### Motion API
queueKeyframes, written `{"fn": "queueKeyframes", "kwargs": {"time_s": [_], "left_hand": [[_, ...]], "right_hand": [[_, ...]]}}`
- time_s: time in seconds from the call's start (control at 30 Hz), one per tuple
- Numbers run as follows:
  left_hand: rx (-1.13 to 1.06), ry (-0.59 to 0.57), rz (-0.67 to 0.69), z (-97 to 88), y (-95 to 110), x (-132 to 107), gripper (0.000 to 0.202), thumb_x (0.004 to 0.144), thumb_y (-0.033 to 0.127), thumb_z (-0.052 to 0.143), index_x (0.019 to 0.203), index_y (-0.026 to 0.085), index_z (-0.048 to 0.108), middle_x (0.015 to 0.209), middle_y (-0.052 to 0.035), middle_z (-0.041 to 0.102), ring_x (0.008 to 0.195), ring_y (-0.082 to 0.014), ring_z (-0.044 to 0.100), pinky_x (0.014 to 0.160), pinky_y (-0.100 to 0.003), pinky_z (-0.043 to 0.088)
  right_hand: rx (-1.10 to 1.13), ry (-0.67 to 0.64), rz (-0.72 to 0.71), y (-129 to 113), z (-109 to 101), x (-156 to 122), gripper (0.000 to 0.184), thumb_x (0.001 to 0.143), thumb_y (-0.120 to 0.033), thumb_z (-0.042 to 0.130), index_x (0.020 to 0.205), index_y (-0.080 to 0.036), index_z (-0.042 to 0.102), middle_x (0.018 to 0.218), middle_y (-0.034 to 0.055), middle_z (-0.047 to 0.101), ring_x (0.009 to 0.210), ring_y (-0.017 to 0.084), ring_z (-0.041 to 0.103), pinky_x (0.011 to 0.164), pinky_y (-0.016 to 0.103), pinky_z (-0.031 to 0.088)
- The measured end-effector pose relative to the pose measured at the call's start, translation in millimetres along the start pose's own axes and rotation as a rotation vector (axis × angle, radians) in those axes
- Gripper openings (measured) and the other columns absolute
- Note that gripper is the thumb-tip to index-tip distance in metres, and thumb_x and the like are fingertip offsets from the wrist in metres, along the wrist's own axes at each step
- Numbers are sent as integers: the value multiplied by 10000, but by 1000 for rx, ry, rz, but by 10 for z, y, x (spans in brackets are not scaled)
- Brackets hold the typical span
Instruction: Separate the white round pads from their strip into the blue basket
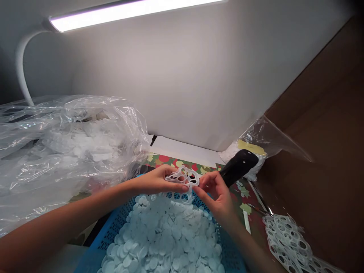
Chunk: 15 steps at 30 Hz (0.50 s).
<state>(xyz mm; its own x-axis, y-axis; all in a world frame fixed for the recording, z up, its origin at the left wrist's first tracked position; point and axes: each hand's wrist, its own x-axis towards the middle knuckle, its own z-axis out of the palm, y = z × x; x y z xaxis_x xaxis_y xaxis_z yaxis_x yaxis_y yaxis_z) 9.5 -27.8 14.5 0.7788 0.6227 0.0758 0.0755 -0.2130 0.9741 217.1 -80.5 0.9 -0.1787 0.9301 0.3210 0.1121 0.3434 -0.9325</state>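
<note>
Held over a blue plastic basket (106,237) is a white sheet with round holes (186,175). My left hand (160,180) grips its left side, thumb below and fingers behind. At its right edge, my right hand (214,191) has thumb and fingertips pinched together; whether they hold the sheet's rim or a small piece cannot be made out. Many flat white discs (167,235) fill the basket below both hands. A black handle-like object (240,165) lies just behind my right hand, partly covered by it.
Left of the basket lies a large clear plastic bag (93,140) with white pieces inside. More holed white sheets (290,242) are heaped at the right. A smaller clear bag (256,148) stands by the wall. A lit lamp (136,13) hangs above the patterned tablecloth (167,161).
</note>
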Motion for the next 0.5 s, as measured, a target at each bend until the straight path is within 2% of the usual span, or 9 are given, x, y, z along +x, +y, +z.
{"fn": "queueKeyframes", "kwargs": {"time_s": [0.07, 0.1, 0.17, 0.27, 0.5], "left_hand": [[17, 27, 3, -1, -6, 4, 286, 802, 417, 620, 754, 137, 584, 623, 39, 426, 551, -76, 361, 501, -211, 255], [22, 35, 2, -1, -5, 5, 285, 802, 418, 620, 756, 138, 585, 624, 38, 433, 553, -77, 367, 503, -210, 259], [31, 39, 3, 3, 4, 5, 281, 804, 415, 619, 761, 138, 591, 629, 33, 444, 562, -80, 380, 507, -209, 271], [41, 0, 13, 12, 19, 1, 275, 807, 407, 617, 766, 136, 603, 623, 33, 436, 559, -80, 374, 494, -204, 268], [-26, -116, -4, 1, 20, -15, 201, 821, 336, 602, 808, 136, 586, 617, 43, 428, 534, -70, 365, 469, -186, 280]], "right_hand": [[-96, 105, -57, -4, 6, -17, 252, 818, -268, 660, 764, -211, 421, 722, -50, 408, 626, 87, 402, 555, 188, 352], [-145, 114, -72, -6, 7, -28, 253, 829, -273, 643, 742, -207, 415, 705, -50, 393, 608, 88, 382, 536, 192, 336], [-227, 52, -87, -14, 8, -49, 244, 858, -281, 599, 710, -199, 423, 671, -47, 387, 586, 92, 366, 518, 205, 317], [-298, -109, -92, -26, 18, -67, 224, 866, -285, 585, 702, -193, 463, 638, -45, 422, 569, 95, 375, 518, 216, 316], [-227, -230, -99, -55, 0, -56, 204, 890, -271, 551, 718, -192, 474, 678, -39, 471, 599, 93, 428, 563, 210, 360]]}}
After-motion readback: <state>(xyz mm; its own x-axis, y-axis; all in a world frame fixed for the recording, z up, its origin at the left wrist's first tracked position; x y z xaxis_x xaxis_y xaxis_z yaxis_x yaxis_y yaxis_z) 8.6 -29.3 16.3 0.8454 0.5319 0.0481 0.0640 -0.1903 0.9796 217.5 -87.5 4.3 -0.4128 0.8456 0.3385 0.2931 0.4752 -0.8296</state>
